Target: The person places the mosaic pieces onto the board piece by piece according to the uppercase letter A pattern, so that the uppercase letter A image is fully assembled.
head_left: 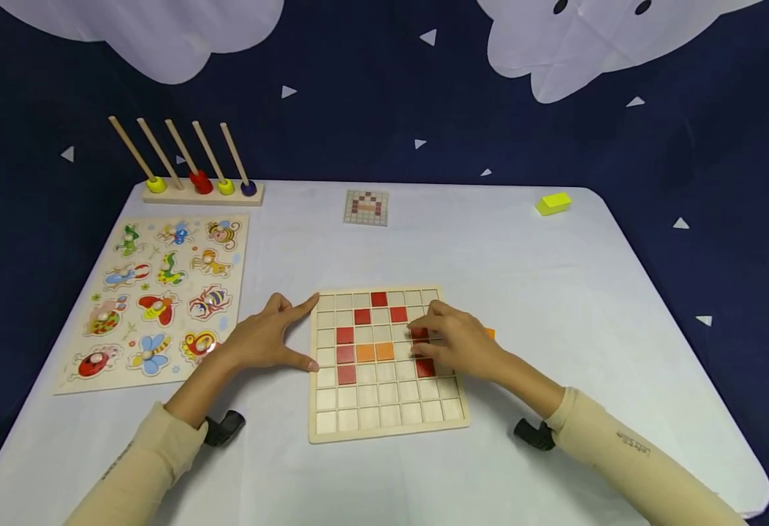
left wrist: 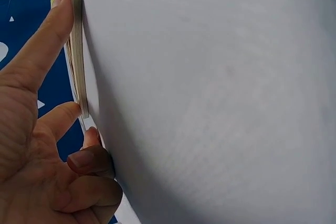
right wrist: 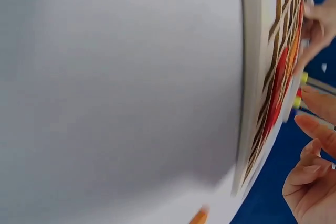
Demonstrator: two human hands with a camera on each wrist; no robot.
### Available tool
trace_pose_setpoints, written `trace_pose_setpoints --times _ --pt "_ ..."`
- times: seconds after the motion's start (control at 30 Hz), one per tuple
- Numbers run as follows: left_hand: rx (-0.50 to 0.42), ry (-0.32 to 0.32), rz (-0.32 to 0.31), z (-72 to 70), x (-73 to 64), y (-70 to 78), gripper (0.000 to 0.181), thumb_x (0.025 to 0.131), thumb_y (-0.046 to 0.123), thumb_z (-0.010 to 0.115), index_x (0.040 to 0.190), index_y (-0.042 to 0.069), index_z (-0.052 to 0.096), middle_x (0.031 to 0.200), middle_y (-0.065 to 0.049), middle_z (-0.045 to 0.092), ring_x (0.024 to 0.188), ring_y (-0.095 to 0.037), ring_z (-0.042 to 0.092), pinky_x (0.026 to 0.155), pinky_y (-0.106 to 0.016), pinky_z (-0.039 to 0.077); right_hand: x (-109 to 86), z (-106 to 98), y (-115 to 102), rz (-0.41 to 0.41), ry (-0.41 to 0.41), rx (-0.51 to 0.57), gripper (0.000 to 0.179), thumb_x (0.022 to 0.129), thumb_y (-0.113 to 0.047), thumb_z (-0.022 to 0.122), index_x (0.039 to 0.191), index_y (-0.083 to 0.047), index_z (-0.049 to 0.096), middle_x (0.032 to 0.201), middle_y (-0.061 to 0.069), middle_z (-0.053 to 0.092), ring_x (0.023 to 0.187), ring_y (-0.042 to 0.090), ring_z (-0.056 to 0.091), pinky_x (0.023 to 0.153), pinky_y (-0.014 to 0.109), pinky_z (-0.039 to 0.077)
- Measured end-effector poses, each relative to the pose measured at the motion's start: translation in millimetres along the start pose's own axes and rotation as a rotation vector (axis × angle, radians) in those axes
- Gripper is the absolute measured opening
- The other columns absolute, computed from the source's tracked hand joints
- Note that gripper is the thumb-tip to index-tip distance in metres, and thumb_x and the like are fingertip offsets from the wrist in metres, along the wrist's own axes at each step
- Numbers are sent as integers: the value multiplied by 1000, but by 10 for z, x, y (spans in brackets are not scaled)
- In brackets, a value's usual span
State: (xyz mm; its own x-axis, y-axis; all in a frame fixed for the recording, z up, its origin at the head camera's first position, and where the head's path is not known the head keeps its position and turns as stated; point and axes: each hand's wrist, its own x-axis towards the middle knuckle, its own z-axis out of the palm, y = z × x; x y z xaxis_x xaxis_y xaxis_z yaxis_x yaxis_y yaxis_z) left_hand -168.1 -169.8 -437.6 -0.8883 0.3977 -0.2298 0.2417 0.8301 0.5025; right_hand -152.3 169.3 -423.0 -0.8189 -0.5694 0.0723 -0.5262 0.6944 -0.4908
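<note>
A square wooden grid board (head_left: 389, 436) lies flat on the table, with red tiles (head_left: 379, 299) and two orange tiles (head_left: 374, 352) in some of its cells. Spread wide, the left hand (head_left: 262, 337) touches the board's left side with forefinger and thumb; its other fingers curl loosely in the left wrist view. Over the right part of the board is the right hand (head_left: 465, 342), thumb and forefinger parted around a red tile (head_left: 420, 334). No piece shows between those fingers in the right wrist view. Another red tile (head_left: 426, 367) sits just below the thumb.
A small pattern card (head_left: 366, 208) lies behind the board. An insect puzzle (head_left: 161, 299) is at left, with a peg stand (head_left: 203, 196) of coloured beads behind it. One yellow block (head_left: 552, 204) lies at back right. An orange piece (head_left: 490, 333) peeks out past the right hand.
</note>
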Motion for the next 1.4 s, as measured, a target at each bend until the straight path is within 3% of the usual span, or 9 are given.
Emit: trace_pose_setpoints --times 0.23,0.4,0.57,0.97,1.27,1.4 --pt "9 4 -3 -18 -14 -21 116 62 60 87 156 18 33 110 -11 42 74 -22 47 61 -31 38 -287 -219 379 118 86 -25 33 81 -15 82 112 -5 75 85 5 55 71 14 48 62 26 38" --pt "5 4 -1 -15 -12 -27 117 62 60 87 156 18 33 110 -12 42 74 -22 47 62 -32 38 -466 -262 593 196 108 -55 30 80 -14 83 107 -4 76 82 3 54 72 15 47 63 27 37" --pt "-1 -1 2 -10 -4 -26 117 62 59 87 156 17 32 110 -12 41 74 -22 46 62 -32 38 -583 -260 712 224 130 -84 22 80 -13 83 100 -5 77 82 2 54 75 16 49 66 29 39" --pt "-4 -2 0 -3 1 -12 117 61 59 87 156 18 32 109 -11 41 74 -21 45 62 -31 37 -578 -227 774 121 191 -128 17 79 -10 83 92 -2 77 81 2 53 69 13 44 62 27 39" --pt "-3 0 -5 -8 -7 3 116 62 58 88 156 18 33 109 -11 41 74 -21 45 62 -31 37 -396 -199 573 91 179 -65 19 80 -11 82 96 -1 77 82 4 54 71 18 51 63 28 42" --pt "-8 -4 -5 -4 -6 14 116 62 58 88 156 17 33 108 -11 41 74 -21 45 62 -31 37 -312 -142 465 40 167 -49 19 80 -11 81 96 -2 77 82 5 54 70 15 49 62 26 41"
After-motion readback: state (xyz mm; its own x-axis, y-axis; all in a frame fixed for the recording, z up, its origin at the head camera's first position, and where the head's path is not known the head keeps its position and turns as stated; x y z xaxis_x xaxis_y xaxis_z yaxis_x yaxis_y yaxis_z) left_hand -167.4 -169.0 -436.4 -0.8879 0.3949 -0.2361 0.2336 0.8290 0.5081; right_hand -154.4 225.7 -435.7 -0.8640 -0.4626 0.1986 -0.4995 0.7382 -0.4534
